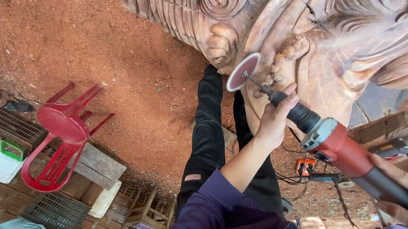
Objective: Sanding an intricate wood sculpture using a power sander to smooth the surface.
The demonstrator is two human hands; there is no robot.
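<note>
While you look down from the head view, your left hand (274, 120) wraps the grinder (337, 149) neck, your right hand (404, 195) clasps its rear body. Red disc (242, 72): just beside the carving (325, 51). Red chair (61, 135): well apart, overturned.

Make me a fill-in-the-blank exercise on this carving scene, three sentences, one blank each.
1. The left hand grips the black neck of the grinder, whose body is coloured ____.
2. The spinning disc is held close to a large carved ____ sculpture.
3. The overturned red plastic chair lies on the ____ side of the picture.

Missing words: red; wooden; left
</note>
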